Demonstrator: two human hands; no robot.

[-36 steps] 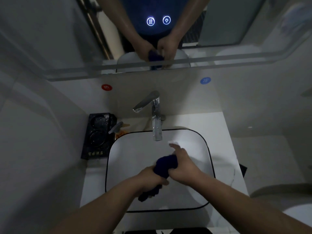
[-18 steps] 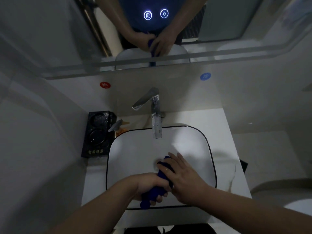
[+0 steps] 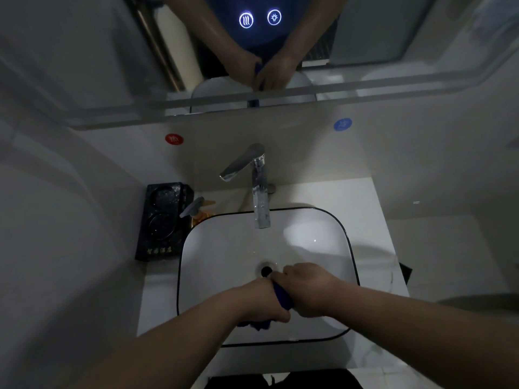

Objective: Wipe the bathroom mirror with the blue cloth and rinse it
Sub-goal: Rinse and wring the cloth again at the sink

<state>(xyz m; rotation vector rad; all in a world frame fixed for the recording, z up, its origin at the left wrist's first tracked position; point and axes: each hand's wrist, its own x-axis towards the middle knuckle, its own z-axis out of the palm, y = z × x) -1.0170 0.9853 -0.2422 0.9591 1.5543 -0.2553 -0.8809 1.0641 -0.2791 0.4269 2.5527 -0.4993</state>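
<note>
Both my hands grip the blue cloth (image 3: 283, 296) over the white basin (image 3: 224, 248), close to the drain (image 3: 266, 271). My left hand (image 3: 259, 301) holds its lower part, and a crumpled end hangs out below that fist. My right hand (image 3: 307, 287) wraps the upper part, so only a short strip of cloth shows between the fists. The chrome tap (image 3: 259, 189) stands at the basin's back edge, and I see no water running from it. The mirror (image 3: 112, 51) above reflects both hands and the cloth.
A black tray (image 3: 164, 220) sits left of the basin with a soap pump bottle (image 3: 199, 210) beside it. Red (image 3: 174, 139) and blue (image 3: 342, 124) round stickers mark the wall under the mirror. Two lit touch icons (image 3: 259, 18) glow in the mirror. White counter runs right of the basin.
My hands have drawn back from under the tap toward the basin's near side. My right hand, which lay with fingers spread over the cloth, has now closed round it.
</note>
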